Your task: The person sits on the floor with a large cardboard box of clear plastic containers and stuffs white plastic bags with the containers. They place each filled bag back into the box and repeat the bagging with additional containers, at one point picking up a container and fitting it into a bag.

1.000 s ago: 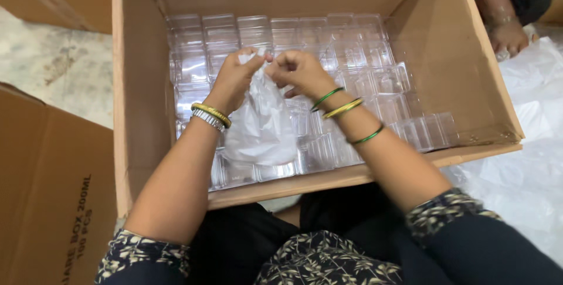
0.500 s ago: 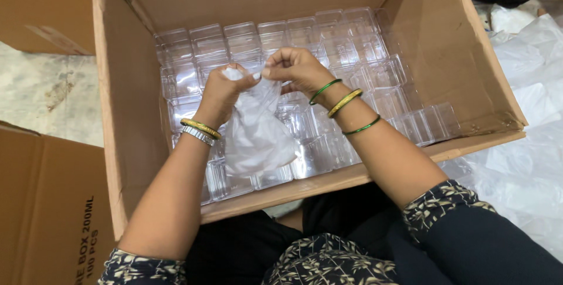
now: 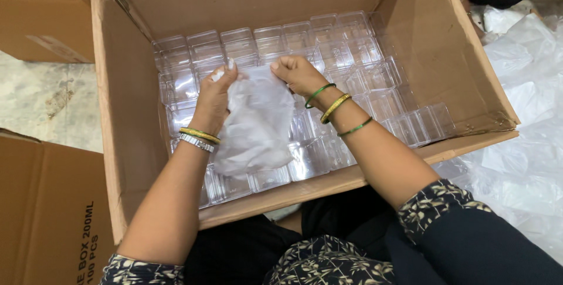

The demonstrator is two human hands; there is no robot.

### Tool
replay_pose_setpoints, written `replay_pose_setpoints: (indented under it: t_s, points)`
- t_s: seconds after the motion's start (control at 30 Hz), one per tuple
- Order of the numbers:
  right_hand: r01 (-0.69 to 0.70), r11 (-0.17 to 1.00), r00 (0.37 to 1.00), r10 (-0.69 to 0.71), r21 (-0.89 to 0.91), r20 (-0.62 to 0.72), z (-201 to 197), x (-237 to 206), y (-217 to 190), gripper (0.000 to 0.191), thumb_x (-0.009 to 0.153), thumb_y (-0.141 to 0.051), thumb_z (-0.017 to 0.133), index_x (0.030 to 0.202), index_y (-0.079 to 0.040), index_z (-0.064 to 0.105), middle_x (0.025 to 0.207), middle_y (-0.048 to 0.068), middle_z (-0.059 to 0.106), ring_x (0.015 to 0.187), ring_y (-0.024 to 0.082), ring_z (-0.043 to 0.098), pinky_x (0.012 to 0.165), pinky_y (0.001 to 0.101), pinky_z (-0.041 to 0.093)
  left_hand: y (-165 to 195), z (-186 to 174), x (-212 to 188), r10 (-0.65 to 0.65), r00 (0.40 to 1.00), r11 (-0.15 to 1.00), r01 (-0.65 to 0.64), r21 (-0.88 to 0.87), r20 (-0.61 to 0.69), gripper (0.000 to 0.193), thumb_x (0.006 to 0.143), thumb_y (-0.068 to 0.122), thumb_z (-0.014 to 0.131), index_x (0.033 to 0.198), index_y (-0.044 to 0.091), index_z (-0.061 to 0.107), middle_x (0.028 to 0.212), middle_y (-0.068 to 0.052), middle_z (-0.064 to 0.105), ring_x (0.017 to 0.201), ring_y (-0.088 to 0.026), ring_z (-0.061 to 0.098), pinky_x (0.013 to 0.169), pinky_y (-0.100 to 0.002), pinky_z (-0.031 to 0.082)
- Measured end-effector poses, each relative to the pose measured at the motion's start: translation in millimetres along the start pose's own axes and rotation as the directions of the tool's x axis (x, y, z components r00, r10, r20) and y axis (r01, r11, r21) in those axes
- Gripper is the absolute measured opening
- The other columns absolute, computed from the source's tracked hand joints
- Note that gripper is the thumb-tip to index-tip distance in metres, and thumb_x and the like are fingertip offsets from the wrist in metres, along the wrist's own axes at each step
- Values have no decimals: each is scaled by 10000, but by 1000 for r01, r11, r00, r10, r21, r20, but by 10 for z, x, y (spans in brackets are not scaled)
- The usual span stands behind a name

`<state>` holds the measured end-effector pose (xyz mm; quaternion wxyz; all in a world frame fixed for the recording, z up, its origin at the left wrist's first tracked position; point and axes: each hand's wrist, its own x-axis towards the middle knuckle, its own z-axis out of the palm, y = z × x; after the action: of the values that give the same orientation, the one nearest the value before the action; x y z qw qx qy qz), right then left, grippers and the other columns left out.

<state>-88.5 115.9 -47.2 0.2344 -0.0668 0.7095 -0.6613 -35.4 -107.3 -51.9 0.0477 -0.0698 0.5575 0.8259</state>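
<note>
Both hands, left hand [image 3: 214, 94] and right hand [image 3: 298, 74], pinched shut on plastic bag [image 3: 255, 124]; clear boxes [image 3: 352, 56] beneath.

Mottled grey stone floor [image 3: 41, 94] at left. Closed brown cartons [image 3: 41, 15] at upper left and lower left [image 3: 50, 209]. Crumpled clear plastic sheeting [image 3: 522, 162] at right. Even, diffuse light.

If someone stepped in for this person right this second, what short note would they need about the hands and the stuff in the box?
Left hand: gripping the left top edge of a thin, crinkled clear plastic bag.
Right hand: pinching the bag's right top edge.
The bag hangs over rows of clear square plastic containers covering the bottom of the large open brown cardboard box.
Done: containers are laid in rows.
Left: the bag is in hand, not set down.
</note>
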Motion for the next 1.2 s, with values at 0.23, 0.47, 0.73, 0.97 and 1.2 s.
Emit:
replay_pose_setpoints:
  t_s: [0.23, 0.47, 0.73, 0.97, 1.2]
  points:
    - [-113, 717, 993, 65, 688, 94, -408, 66, -207, 110, 901, -125, 618, 813, -65, 645, 795, 73, 696, 799, 221, 711, 774, 439, 653, -1, -37, 29, -306, 936, 928, 334, -167, 175, 146, 883, 178, 691, 823, 67, 617, 702, -60, 623, 514, -180, 580, 448, -305, 471]
    - [-18, 928, 926, -125, -371, -357, 57, 180, -36, 164, 753, -17, 771, 813, 24, 624, 847, 168, 725, 853, 304, 736, 792, 447, 641, -375, -7, 210, -150, 973, 917, 204, 343, -177, 191, 882, 121, 722, 921, -66, 713, 754, -105, 699, 597, -146, 609, 552, -291, 489]
    - [-46, 784, 976, -96, -619, -194, 249, 132, 110, 328, 952, -93, 679, 1271, -129, 611, 1132, 201, 661, 1019, 357, 657, 883, 449, 511, -356, -80, 84, -102, 947, 821, 254, 512, -305, 336, 857, 213, 688, 1101, -15, 655, 766, -121, 712, 635, -208, 705, 587, -329, 563]
    - [50, 958, 954, -129, -282, -270, 356, 171, 149, 208, 904, 37, 611, 1070, -32, 714, 975, 95, 745, 839, 155, 694, 680, 327, 590, -415, -139, 187, 8, 934, 837, 188, 513, -356, 324, 952, 243, 619, 1111, -32, 687, 794, -100, 729, 650, -188, 720, 608, -320, 571]
    - [309, 950, 899, -274, 50, -342, 200, 247, -20, 377, 820, 95, 652, 1184, 19, 716, 1043, 64, 762, 899, 133, 717, 804, 282, 591, -155, -182, 206, 133, 988, 984, -141, -107, -76, 310, 1005, 181, 574, 1279, 35, 582, 933, -21, 687, 817, -150, 695, 682, -356, 592]
